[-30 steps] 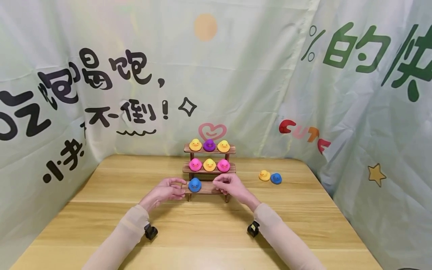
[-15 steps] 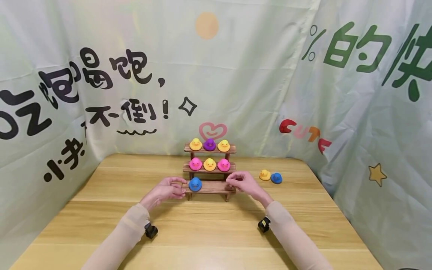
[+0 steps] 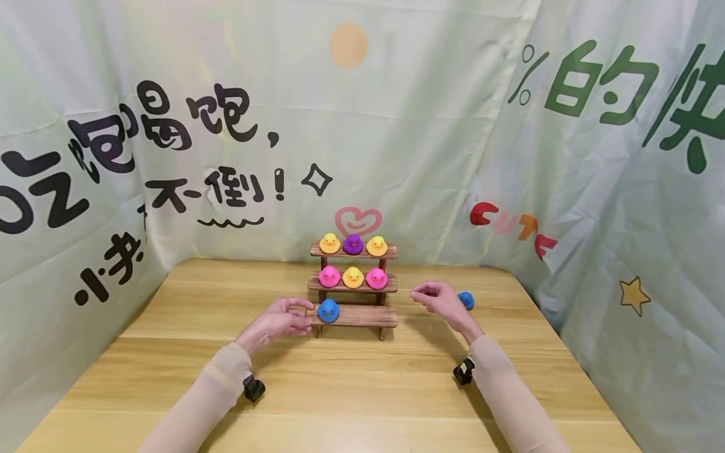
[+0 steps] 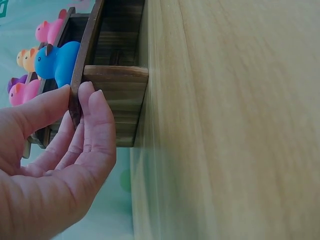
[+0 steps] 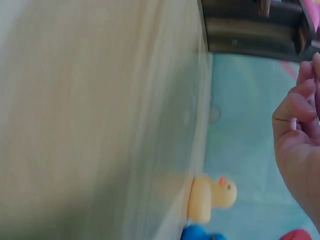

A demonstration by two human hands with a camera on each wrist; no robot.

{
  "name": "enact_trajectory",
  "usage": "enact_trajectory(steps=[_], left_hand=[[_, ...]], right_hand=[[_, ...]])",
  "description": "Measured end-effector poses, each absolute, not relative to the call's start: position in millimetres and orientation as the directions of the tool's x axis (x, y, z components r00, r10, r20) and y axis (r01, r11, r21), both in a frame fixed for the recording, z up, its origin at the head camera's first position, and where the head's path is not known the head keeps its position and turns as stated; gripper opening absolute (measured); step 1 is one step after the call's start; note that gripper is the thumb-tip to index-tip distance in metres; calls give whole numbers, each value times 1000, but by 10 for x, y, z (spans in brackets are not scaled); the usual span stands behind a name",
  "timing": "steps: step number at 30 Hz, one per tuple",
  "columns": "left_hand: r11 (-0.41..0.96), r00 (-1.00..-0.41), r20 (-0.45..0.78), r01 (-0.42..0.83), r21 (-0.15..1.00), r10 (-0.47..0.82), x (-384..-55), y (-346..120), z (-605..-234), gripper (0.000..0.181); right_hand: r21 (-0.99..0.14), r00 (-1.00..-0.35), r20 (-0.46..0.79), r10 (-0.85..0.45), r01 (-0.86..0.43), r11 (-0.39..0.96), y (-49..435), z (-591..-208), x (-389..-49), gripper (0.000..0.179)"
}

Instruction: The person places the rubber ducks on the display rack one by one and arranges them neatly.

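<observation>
My left hand (image 3: 279, 317) pinches the left end of the bottom board of a three-tier wooden display stand (image 3: 365, 315), thumb above and fingers beneath. A blue rubber duck (image 3: 328, 311) sits on that board near the thumb. My right hand (image 3: 444, 304) hovers right of the stand, fingers loosely bent around nothing. Beyond it on the table are a yellow rubber duck (image 5: 202, 199), which the hand hides in the head view, and another blue rubber duck (image 3: 467, 300). The middle tier bears pink, yellow and pink ducks (image 3: 353, 277); the top bears yellow, purple and yellow ducks (image 3: 354, 244).
The stand is toward the back of a wood-grain table (image 3: 351, 390). A pale printed curtain (image 3: 408, 138) hangs behind and along both sides. Small black cameras (image 3: 254, 389) are strapped to both wrists.
My right hand has moved rightward from the bottom board, off the stand, and now covers the loose yellow duck in the head view. My left hand keeps its place on the stand.
</observation>
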State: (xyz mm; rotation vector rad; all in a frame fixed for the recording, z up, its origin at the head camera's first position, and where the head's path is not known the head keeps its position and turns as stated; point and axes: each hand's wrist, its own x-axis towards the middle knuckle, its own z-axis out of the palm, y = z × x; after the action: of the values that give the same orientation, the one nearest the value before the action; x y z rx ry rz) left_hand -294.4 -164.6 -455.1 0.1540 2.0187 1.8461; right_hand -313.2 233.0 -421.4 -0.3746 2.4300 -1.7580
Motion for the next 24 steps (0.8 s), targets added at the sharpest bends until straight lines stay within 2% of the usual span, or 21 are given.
enact_trajectory(steps=[10,16,24], left_hand=[[133,-915,-217,-182,974,341,-2937,-1647,-4529,40],[133,-913,-213,-176,975,348,-2940,-1653,-4530,41],[133,-914,-211,-175,976,346,-2938,-1648,-4527,41]], right_hand=[[-874,-971,126,-203,-206,440,2691,-4362,-3349,33],[-863,-970,154,-187,-225,452,2850,-4381,-3416,33],[-803,-968,167,-185,-243,545,2964,-4414,-3457,33]])
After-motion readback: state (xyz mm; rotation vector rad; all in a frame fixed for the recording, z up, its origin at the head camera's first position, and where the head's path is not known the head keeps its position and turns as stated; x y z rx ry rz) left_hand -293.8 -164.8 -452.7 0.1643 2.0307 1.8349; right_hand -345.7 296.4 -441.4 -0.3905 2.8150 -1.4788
